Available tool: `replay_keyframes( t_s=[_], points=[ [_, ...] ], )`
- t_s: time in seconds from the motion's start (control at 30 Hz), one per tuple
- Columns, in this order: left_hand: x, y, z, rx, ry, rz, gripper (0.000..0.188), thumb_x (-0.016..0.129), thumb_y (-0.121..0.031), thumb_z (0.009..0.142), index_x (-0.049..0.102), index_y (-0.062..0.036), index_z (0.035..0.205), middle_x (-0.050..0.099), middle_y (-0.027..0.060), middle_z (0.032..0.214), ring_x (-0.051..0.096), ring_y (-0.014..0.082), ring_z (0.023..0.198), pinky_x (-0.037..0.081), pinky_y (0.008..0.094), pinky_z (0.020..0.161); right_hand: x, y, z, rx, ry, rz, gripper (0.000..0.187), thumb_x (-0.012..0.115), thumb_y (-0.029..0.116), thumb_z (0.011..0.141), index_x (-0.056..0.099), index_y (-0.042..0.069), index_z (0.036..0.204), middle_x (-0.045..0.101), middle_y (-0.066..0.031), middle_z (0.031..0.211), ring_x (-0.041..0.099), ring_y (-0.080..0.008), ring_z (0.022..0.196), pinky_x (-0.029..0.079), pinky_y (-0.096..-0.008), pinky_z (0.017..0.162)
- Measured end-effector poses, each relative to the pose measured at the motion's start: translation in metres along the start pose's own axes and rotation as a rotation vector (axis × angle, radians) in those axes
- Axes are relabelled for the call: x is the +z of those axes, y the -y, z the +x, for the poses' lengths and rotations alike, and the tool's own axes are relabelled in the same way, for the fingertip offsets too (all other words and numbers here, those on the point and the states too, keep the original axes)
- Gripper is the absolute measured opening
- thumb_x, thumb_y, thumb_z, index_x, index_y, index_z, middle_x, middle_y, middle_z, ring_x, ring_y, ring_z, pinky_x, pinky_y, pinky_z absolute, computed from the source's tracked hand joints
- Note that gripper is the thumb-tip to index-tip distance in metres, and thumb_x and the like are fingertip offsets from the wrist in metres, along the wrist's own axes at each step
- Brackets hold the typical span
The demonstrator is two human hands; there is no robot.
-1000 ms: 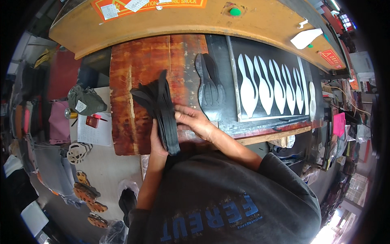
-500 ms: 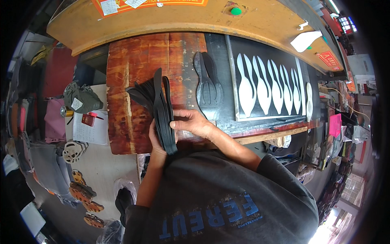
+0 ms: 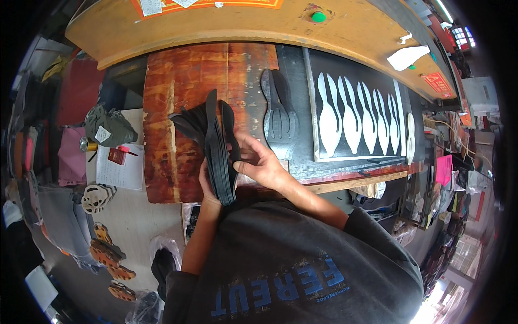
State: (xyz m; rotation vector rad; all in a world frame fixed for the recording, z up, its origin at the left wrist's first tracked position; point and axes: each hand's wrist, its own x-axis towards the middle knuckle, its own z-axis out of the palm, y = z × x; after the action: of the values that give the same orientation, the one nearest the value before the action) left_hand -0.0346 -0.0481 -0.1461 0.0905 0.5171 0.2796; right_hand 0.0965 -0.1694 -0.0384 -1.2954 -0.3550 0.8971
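Observation:
A thick stack of thin black cut pieces, shaped like shoe uppers, stands in my left hand. That hand is closed around its lower left side, and the pieces fan out at the top. With thumb and fingers my right hand pinches a single black cut piece at the stack's right side, its upper end standing apart from the others. To the right, flat on the dark board, lie dark upper-shaped pieces with slots cut in them.
A framed black plate with several white upper-shaped forms lies at the right. The yellow machine beam, with a green button, spans the far side. Left of the reddish wooden board are a paper sheet and a grey-green cloth bundle.
My right hand has drawn one black piece away from the stack's right side, opening a gap at its top. The left hand still holds the stack in about the same place.

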Motion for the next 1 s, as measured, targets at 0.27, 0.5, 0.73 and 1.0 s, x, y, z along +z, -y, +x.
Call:
replay_keyframes(
  t_s=[0.27, 0.5, 0.73, 1.0],
  points=[
    [0.010, 0.002, -0.001, -0.053, -0.182, -0.027, 0.062, 0.041, -0.061, 0.108, 0.069, -0.0101, 0.132, 0.076, 0.0043, 0.097, 0.071, 0.0196, 0.065, 0.057, 0.0310, 0.049, -0.001, 0.007, 0.005, 0.097, 0.091, -0.385, 0.022, 0.081, 0.015, 0.101, 0.074, -0.003, 0.111, 0.074, -0.0052, 0.099, 0.074, -0.0138, 0.088, 0.062, -0.0320, 0.077],
    [0.011, 0.000, -0.003, -0.071, -0.124, -0.033, 0.062, 0.041, -0.061, 0.109, 0.070, -0.0103, 0.130, 0.076, 0.0048, 0.099, 0.071, 0.0204, 0.064, 0.056, 0.0321, 0.046, -0.002, 0.000, 0.004, 0.149, 0.109, -0.208, 0.019, 0.083, 0.013, 0.099, 0.073, -0.001, 0.109, 0.076, -0.0071, 0.105, 0.073, -0.0145, 0.092, 0.063, -0.0321, 0.076],
    [0.007, 0.003, 0.001, -0.025, -0.183, 0.000, 0.064, 0.040, -0.060, 0.110, 0.068, -0.0069, 0.132, 0.077, 0.0100, 0.104, 0.075, 0.0243, 0.068, 0.062, 0.0368, 0.049, 0.000, 0.003, 0.002, 0.026, 0.004, -0.186, 0.019, 0.082, 0.012, 0.099, 0.072, 0.000, 0.110, 0.069, -0.0099, 0.117, 0.072, -0.0164, 0.102, 0.063, -0.0322, 0.080],
    [0.013, 0.002, 0.001, -0.035, -0.186, -0.029, 0.065, 0.039, -0.059, 0.110, 0.068, -0.0048, 0.131, 0.077, 0.0144, 0.103, 0.075, 0.0262, 0.069, 0.063, 0.0369, 0.051, 0.001, 0.010, 0.003, -0.041, 0.079, -0.397, 0.024, 0.083, 0.012, 0.098, 0.069, -0.003, 0.109, 0.064, -0.0122, 0.112, 0.076, -0.0223, 0.081, 0.066, -0.0338, 0.065]
  ],
)
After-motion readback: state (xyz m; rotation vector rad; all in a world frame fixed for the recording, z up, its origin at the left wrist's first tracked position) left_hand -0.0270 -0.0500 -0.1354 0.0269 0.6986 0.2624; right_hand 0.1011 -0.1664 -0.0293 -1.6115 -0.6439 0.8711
